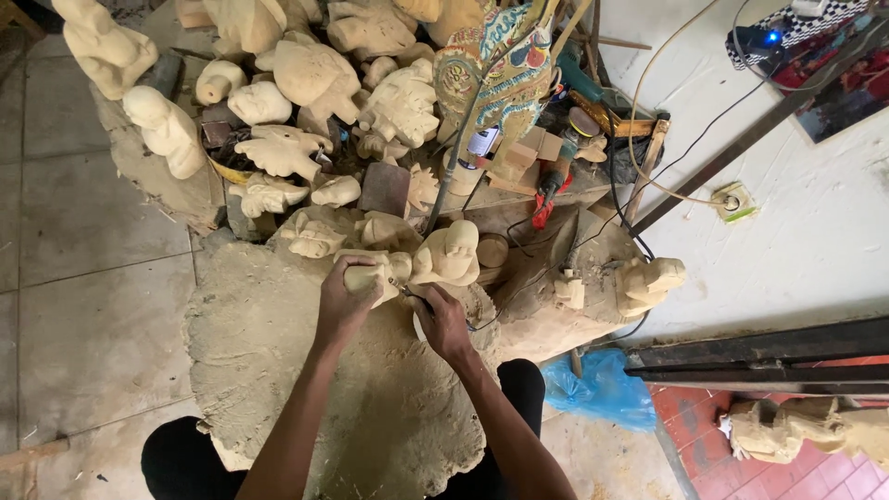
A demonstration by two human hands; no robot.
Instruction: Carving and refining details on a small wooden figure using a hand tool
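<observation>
My left hand has its grip clamped around a pale unpainted wood carving, pinning it on the sawdust-coated stump between my knees so it can't shift. My right hand has its grip closed pencil-style on a thin corded rotary tool, tip at the carving right beside the left fingers; the cable runs up and away, clear of the cut. More unfinished carvings are piled behind, and a painted figure stands among them.

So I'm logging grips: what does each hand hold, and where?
Left hand wraps one end of a pale wooden carving; right hand grips a corded tool near its tip.
</observation>
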